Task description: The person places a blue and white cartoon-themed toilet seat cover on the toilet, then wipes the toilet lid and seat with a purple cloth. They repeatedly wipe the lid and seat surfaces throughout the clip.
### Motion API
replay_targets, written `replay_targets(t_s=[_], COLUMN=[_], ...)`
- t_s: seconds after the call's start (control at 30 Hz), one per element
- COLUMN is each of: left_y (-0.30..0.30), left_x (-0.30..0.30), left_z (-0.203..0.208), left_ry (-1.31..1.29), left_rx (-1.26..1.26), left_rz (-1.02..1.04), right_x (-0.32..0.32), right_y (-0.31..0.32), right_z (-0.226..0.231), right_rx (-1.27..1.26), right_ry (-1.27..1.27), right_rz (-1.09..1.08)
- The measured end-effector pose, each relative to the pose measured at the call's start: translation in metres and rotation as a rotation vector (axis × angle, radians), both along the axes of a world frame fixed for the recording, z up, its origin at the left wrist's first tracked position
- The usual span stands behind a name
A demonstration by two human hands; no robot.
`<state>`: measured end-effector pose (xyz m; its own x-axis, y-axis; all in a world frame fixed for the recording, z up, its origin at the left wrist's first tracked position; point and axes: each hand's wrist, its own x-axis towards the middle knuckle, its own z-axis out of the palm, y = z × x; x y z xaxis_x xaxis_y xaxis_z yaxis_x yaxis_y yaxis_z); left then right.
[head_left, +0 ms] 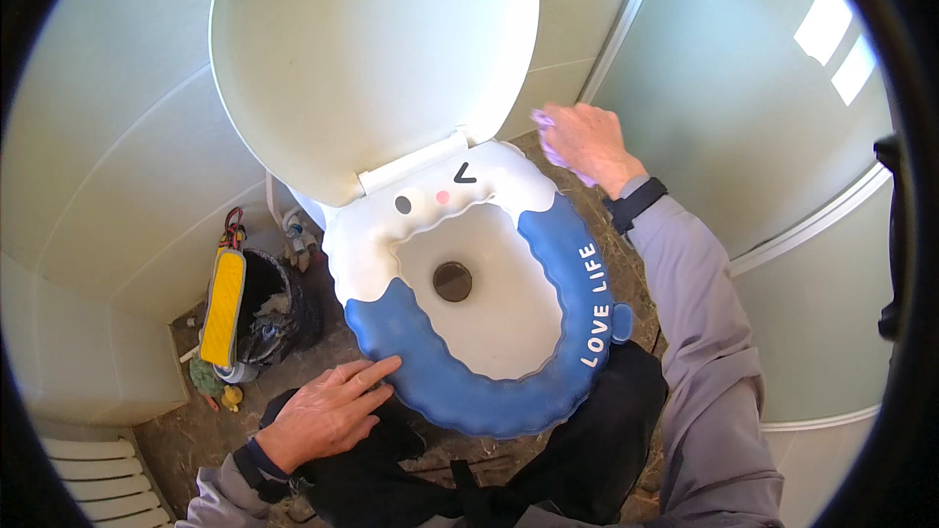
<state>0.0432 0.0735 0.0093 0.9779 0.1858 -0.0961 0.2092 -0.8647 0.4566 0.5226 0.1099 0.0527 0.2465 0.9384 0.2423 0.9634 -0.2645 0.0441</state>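
A blue and white padded toilet seat cover (577, 372) with a cartoon face lies on the toilet, around its white bowl (499, 332). The white lid (377, 49) is raised behind it. My left hand (323, 413) has its fingers stretched out, the tips touching the cover's front left edge. Over to the right of the toilet's back, my right hand (587, 142) is closed round a crumpled pale purple cloth (556, 149), which sticks out past the fingers. Part of the cloth is hidden in the fist.
A bin with a black liner (293, 318) stands left of the toilet, with a yellow cleaning pad (224, 308) beside it. Frosted shower panels (743, 98) rise at the right. A white radiator (103, 479) is at the lower left. A tiled wall (117, 137) runs along the left.
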Motion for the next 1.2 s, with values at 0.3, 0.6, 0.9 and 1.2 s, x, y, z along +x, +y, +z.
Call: replay_targets(t_s=[0.3, 0.6, 0.9, 1.2], left_y=[-0.002, -0.001, -0.001, -0.001], left_x=[0.005, -0.005, -0.001, -0.002], left_z=[0.004, 0.000, 0.002, -0.001], left_ry=[0.010, -0.034, -0.013, -0.027], left_rx=[-0.006, 0.007, -0.016, -0.001], left_rz=[0.021, 0.005, 0.008, 0.006], right_x=[-0.055, -0.042, -0.059, -0.052], right_y=[0.080, 0.048, 0.066, 0.068], right_z=[-0.058, -0.011, -0.046, -0.036], right_rx=[0.006, -0.247, -0.091, -0.165], right_ry=[0.025, 0.126, 0.225, 0.160], right_rz=[0.183, -0.022, 0.147, 0.111])
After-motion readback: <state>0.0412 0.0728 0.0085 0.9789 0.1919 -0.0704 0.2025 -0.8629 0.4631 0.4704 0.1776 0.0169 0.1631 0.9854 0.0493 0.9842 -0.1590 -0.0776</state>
